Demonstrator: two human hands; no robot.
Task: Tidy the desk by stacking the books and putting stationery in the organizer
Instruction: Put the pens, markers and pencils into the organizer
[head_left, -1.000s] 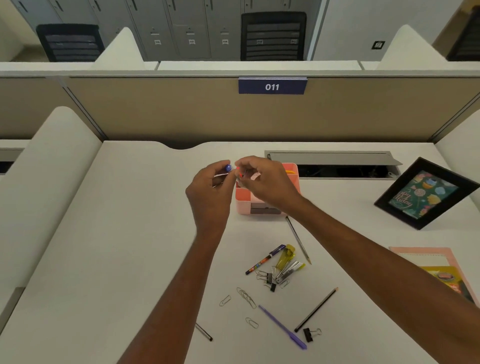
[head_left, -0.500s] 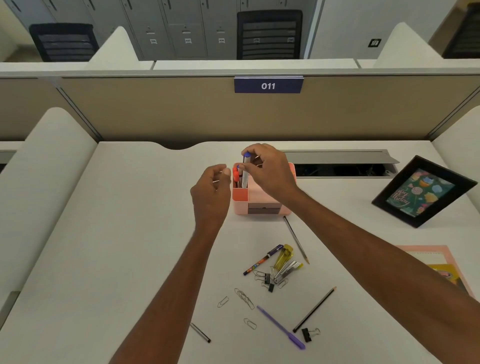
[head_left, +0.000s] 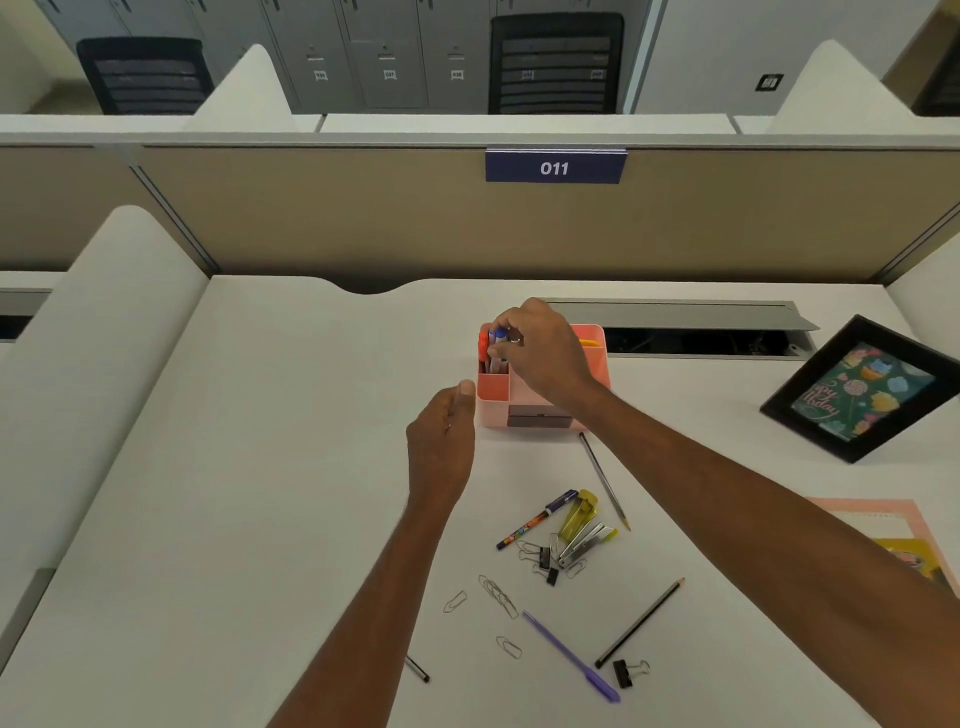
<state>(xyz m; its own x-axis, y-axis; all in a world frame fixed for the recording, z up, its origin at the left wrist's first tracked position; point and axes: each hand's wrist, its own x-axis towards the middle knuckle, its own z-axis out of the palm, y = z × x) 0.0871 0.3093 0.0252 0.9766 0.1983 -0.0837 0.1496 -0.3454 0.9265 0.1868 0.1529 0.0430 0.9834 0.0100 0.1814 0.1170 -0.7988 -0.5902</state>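
Note:
A pink desk organizer (head_left: 591, 339) stands mid-desk. Its front-left compartment holds an orange marker (head_left: 483, 346) and a blue-capped pen (head_left: 500, 334), both upright. My right hand (head_left: 545, 356) reaches over the organizer and pinches the top of the blue-capped pen. My left hand (head_left: 441, 452) hovers just left of and below the organizer, fingers loosely curled, holding nothing. Loose on the desk nearer me lie a grey pencil (head_left: 605, 480), a patterned pen (head_left: 535, 521), a yellow stapler (head_left: 577, 515), a purple pen (head_left: 571, 657) and a black pencil (head_left: 641, 621).
Paper clips (head_left: 498, 595) and binder clips (head_left: 546, 564) are scattered among the pens. A short black pen (head_left: 418, 670) lies by my left forearm. A pink book (head_left: 883, 522) sits at the right edge and a black photo frame (head_left: 779, 402) leans behind it. An open cable tray (head_left: 675, 312) runs behind the organizer.
My right hand took the blue-capped pen from my left hand and lowered it into the organizer's left compartment. My left hand let go and drew back toward me.

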